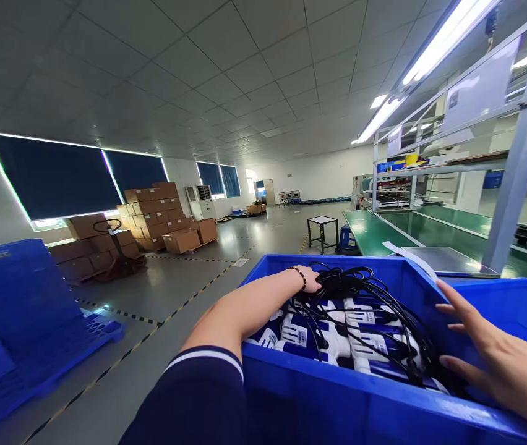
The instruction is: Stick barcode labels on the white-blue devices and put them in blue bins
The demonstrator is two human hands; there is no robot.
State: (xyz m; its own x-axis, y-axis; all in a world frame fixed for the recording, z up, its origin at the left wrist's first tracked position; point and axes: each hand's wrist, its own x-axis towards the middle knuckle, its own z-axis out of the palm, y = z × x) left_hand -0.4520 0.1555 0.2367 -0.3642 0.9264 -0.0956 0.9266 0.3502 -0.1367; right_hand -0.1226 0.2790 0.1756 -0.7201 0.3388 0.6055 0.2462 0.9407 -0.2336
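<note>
In the head view, a deep blue plastic bin (310, 377) stands in front of me. Inside lie several blue-and-white plastic devices (294, 334) with printed labels, and coiled black cables (344, 284) run over them. My left hand (310, 279), with a beaded bracelet at the wrist, reaches to the far side of the bin and is closed on the cable bundle; its fingertips are partly hidden. My right hand (486, 343) is at the bin's right wall with fingers spread, holding nothing. A white strip (414, 258) ends by its index fingertip.
A second blue bin (518, 309) adjoins on the right. Beyond are a green-topped workbench (375, 233) with a metal frame and a small black-legged table (322, 224). At left are blue crates (8, 309) on a pallet, a pallet jack (117, 247) and stacked cartons (152, 213).
</note>
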